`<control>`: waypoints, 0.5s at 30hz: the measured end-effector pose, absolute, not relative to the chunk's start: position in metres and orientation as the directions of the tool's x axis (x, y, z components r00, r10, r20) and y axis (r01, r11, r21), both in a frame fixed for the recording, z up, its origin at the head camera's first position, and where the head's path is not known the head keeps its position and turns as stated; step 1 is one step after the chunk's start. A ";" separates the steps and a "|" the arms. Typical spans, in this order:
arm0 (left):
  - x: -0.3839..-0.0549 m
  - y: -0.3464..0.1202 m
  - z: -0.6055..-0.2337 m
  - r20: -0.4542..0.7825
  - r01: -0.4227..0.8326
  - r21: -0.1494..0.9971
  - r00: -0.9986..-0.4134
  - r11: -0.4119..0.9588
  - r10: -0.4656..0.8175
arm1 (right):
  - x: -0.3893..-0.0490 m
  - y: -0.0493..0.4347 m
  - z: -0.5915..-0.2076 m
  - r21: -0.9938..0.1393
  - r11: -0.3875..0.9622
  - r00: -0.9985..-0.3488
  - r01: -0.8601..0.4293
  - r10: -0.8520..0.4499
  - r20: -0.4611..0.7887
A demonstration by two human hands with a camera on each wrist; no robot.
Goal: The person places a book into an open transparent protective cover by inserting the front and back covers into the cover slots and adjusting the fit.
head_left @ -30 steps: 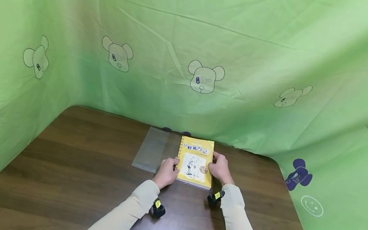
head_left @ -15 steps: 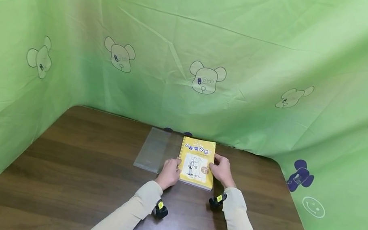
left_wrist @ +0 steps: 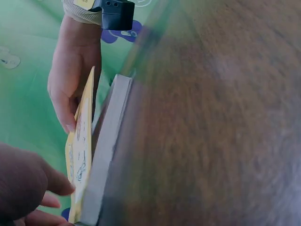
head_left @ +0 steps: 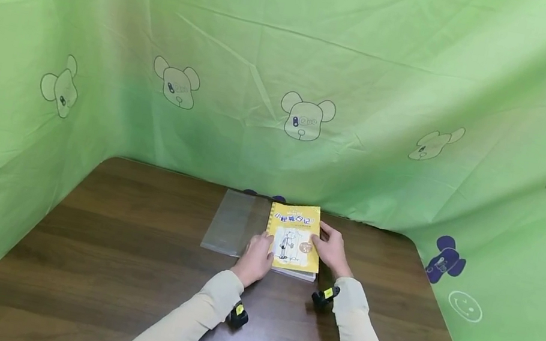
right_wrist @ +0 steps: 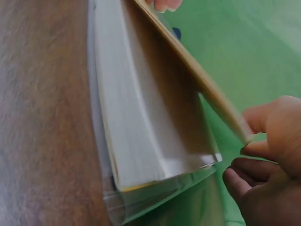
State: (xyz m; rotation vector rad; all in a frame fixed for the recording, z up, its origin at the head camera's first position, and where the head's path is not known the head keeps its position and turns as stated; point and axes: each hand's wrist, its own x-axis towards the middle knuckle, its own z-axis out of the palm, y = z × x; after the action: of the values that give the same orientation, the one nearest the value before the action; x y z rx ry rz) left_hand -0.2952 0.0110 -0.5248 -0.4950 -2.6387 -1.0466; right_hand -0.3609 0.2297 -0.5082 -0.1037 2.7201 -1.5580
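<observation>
A yellow paperback book [head_left: 299, 224] with a cartoon figure lies near the table's far edge. My right hand [head_left: 334, 251] pinches the free edge of its front cover [right_wrist: 200, 80] between thumb and fingers, and the cover stands lifted off the white pages [right_wrist: 124, 122]. At the spine side, my left hand [head_left: 256, 256] holds the book, thumb on the cover and fingers at the edge, as the left wrist view shows. A clear plastic book jacket [head_left: 230, 221] spreads flat to the left of the book; its margin [right_wrist: 117, 209] also shows beneath the pages.
The brown wooden table [head_left: 124, 266] has a dark grain. Green cloth [head_left: 249, 56] printed with bear heads hangs close behind the far edge and along both sides. A small black camera [head_left: 239, 315] sits on each wrist.
The front cover, flat on the book before, is now raised at its right side, baring pages at the near edge. My right hand rose slightly with it; my left hand shifted a little right.
</observation>
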 end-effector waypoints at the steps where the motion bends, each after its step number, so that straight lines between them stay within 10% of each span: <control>1: -0.295 0.009 -0.523 0.354 0.412 0.617 -0.906 0.670 0.231 | -0.361 0.229 -0.507 -0.875 0.480 -0.998 -0.062 -0.057 0.039; 15: -0.319 -0.054 -0.520 0.305 0.428 0.628 -0.904 0.650 0.300 | -0.347 0.185 -0.463 -0.934 0.283 -0.964 -0.217 -0.211 0.160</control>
State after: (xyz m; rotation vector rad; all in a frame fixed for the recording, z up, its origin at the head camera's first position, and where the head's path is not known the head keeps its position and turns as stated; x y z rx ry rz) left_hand -0.3188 -0.0545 -0.5204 -0.5998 -2.6935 -1.0923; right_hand -0.3468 0.1846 -0.4627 -0.4199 2.5206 -1.8363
